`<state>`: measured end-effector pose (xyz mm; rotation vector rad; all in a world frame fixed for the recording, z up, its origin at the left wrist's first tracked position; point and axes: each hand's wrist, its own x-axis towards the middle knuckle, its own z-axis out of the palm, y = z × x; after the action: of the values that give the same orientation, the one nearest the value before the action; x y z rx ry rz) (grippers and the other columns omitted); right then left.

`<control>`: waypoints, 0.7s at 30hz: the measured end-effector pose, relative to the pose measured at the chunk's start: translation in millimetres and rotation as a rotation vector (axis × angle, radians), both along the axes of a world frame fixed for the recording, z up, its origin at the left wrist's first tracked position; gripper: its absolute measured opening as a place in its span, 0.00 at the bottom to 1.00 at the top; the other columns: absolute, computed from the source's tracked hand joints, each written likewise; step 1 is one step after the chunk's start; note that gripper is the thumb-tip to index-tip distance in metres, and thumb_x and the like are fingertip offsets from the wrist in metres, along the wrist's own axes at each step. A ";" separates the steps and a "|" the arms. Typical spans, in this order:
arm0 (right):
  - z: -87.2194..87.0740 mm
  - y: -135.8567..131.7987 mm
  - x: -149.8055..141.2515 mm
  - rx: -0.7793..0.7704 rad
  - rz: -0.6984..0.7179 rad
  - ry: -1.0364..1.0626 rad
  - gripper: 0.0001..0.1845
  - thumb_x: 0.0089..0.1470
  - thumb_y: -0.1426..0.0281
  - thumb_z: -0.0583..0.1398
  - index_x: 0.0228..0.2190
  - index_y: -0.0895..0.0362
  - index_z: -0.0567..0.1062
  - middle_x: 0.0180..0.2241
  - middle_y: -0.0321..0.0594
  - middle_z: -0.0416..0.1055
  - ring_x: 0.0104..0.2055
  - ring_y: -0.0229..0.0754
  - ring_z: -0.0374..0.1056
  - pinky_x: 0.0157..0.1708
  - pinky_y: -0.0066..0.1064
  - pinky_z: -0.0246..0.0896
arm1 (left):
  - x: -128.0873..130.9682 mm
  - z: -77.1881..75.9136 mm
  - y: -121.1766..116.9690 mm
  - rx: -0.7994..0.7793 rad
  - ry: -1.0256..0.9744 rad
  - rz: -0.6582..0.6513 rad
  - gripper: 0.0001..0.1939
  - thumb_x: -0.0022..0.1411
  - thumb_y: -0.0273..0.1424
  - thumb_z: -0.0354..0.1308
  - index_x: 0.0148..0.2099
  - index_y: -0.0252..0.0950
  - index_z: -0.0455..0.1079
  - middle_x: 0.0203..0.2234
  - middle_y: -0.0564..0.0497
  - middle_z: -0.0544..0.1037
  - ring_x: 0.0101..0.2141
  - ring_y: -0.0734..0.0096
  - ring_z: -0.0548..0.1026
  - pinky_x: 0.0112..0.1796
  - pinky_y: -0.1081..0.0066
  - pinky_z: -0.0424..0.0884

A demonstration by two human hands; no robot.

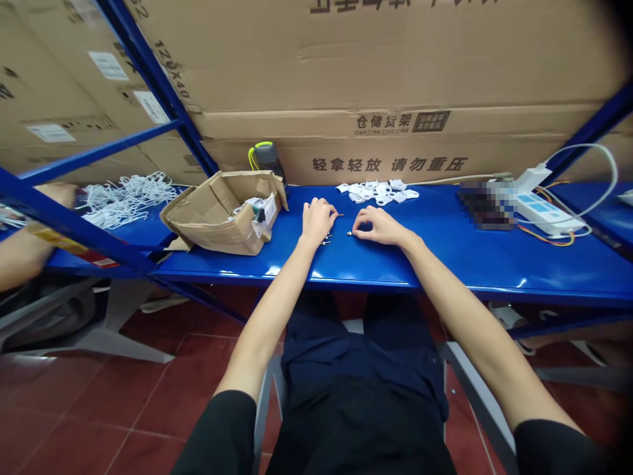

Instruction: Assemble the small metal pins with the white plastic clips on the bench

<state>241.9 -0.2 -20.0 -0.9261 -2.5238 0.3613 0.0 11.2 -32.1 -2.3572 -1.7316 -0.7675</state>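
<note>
My left hand [318, 221] is over the blue shelf top [277, 260], thumb and fingers pinched together. A thin brownish pin-like piece [341, 214] sticks out from its fingertips. Just below this hand lie a few small shiny metal pieces [326, 241], partly hidden by it. Facing it from the right, my right hand [380, 225] pinches a tiny silvery piece [349, 233] between thumb and forefinger. Both pieces are too small to name. Beyond the hands is a loose pile of flat white plastic pieces [376, 192], which neither hand touches.
An open cardboard box [217, 231] with small items stands on the left, a dark bottle-shaped object [268, 158] behind it. To the right are a blurred dark object [487, 206] and a white power strip [546, 212]. Beyond a blue post, another person's arm [30, 247] is near white wire-like pieces [128, 198].
</note>
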 end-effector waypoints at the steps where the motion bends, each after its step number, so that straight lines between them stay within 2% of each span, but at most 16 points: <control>1: 0.5 0.0 0.5 -0.007 0.004 -0.002 0.12 0.63 0.60 0.63 0.38 0.51 0.86 0.46 0.45 0.81 0.50 0.55 0.71 0.54 0.46 0.64 | -0.1 -0.1 0.1 -0.003 0.004 0.004 0.13 0.77 0.35 0.58 0.45 0.40 0.85 0.48 0.39 0.83 0.54 0.43 0.75 0.57 0.45 0.69; 9: 3.3 -1.3 2.3 -0.017 -0.002 -0.006 0.13 0.63 0.61 0.62 0.39 0.51 0.87 0.46 0.46 0.81 0.50 0.56 0.72 0.55 0.46 0.64 | -1.4 -0.3 0.7 -0.011 0.004 -0.015 0.15 0.78 0.37 0.56 0.45 0.41 0.84 0.48 0.39 0.83 0.54 0.44 0.75 0.58 0.45 0.69; 15: 3.2 -0.3 3.9 -0.014 -0.013 0.026 0.11 0.61 0.62 0.64 0.40 0.50 0.87 0.45 0.44 0.82 0.50 0.57 0.73 0.54 0.47 0.66 | -0.7 1.1 -0.4 -0.018 -0.011 -0.016 0.12 0.77 0.35 0.59 0.44 0.41 0.84 0.48 0.40 0.83 0.54 0.43 0.74 0.57 0.45 0.68; 17: 0.8 4.6 7.0 0.031 -0.074 0.068 0.12 0.62 0.65 0.62 0.40 0.51 0.86 0.43 0.45 0.83 0.49 0.57 0.73 0.54 0.49 0.66 | 0.1 2.5 -1.0 -0.039 -0.018 -0.012 0.11 0.76 0.34 0.59 0.44 0.40 0.84 0.49 0.40 0.83 0.55 0.43 0.74 0.57 0.45 0.68; 21: -4.5 16.8 13.9 0.120 -0.322 0.225 0.14 0.62 0.68 0.59 0.42 0.53 0.85 0.43 0.48 0.83 0.47 0.58 0.74 0.54 0.51 0.67 | 3.9 8.5 -5.2 -0.050 -0.027 -0.035 0.11 0.77 0.34 0.59 0.45 0.40 0.83 0.51 0.41 0.83 0.55 0.45 0.75 0.56 0.49 0.68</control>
<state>255.8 16.6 -24.6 -1.1515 -2.1247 0.1979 3.8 6.0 -23.6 -2.4275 -1.7442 -0.7736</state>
